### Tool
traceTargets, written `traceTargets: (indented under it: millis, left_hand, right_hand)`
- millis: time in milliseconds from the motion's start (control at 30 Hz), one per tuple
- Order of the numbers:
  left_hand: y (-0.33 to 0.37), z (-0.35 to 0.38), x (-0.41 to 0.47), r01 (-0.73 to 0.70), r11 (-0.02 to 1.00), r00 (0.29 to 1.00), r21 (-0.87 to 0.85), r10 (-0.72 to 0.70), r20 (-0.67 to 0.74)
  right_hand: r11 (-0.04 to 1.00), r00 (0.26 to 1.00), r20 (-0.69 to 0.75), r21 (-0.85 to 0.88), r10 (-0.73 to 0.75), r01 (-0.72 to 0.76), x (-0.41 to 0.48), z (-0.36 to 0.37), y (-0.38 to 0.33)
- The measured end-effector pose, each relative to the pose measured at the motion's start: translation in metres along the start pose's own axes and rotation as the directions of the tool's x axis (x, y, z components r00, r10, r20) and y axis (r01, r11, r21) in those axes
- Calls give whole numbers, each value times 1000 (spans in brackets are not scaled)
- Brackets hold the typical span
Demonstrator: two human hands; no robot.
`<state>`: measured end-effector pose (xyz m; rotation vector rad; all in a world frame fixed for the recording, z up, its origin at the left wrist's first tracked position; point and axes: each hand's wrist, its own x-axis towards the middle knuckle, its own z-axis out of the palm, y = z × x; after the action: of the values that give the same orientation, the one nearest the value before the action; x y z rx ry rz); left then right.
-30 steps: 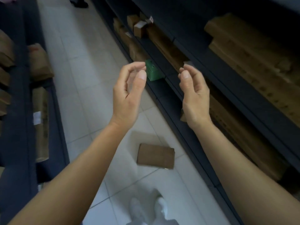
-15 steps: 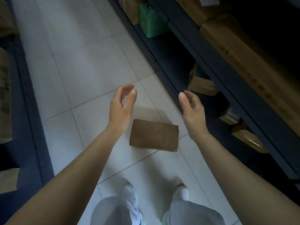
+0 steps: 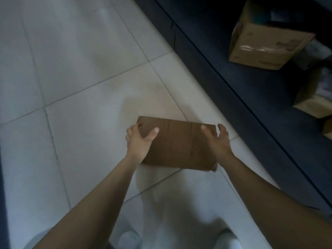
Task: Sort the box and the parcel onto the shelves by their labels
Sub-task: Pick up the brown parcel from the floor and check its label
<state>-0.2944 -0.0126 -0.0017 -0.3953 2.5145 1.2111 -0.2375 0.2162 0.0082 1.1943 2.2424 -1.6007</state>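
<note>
A flat brown cardboard box (image 3: 179, 142) lies on the pale tiled floor in front of me. My left hand (image 3: 139, 141) is at its left end, thumb over the top face and fingers by the left edge. My right hand (image 3: 216, 141) is at the right end, thumb over the top and fingers spread just past the right edge, with floor showing between them. Both hands are open around the box, which rests on the floor. No label shows on its top, and no other parcel for the task can be told apart.
A dark shelf unit (image 3: 233, 78) runs diagonally along the right, its lowest level near the floor. On it stand a taped cardboard box (image 3: 265, 44) and more cartons (image 3: 312, 103) further right. My white shoes (image 3: 129, 239) are at the bottom edge. Another dark shelf edges the far left.
I have bent down and the view has closed in on the floor. Both hands dropped from chest height to the two ends of the brown box.
</note>
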Motion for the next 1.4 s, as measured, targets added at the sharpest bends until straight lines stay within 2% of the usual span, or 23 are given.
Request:
traceTargets:
  millis: [100, 200, 300, 467, 600, 767, 1133, 1400]
  left_hand:
    - [-16, 11, 12, 105, 991, 994, 82, -103, -30]
    - [-25, 17, 18, 256, 966, 967, 22, -256, -1]
    - [-28, 20, 22, 333, 943, 942, -5, -333, 44]
    - [-15, 19, 26, 351, 935, 936, 45, -349, -36]
    - [20, 4, 32, 298, 954, 948, -13, -297, -114]
    - [83, -45, 12, 279, 958, 943, -70, -287, -169]
    - [262, -239, -103, 231, 948, 935, -219, -278, -220]
    - [403, -388, -183, 157, 938, 913, -309, -258, -318]
  right_hand:
    - [997, 999, -6, -67, 41, -42, 16, 12, 18]
    - [989, 992, 20, -86, 123, -121, 23, 18, 30]
    - [975, 978, 38, -100, 204, -199, 24, 18, 34]
    - [976, 981, 6, -93, 196, -195, 25, 17, 16]
    - [987, 989, -52, -81, 137, -141, 23, 5, -21]
    - [986, 985, -119, -100, 122, -134, -14, -25, -91]
    - [997, 996, -85, -75, 26, -33, -168, -119, -312]
    - [991, 988, -83, 5, -132, 133, -286, -186, -482]
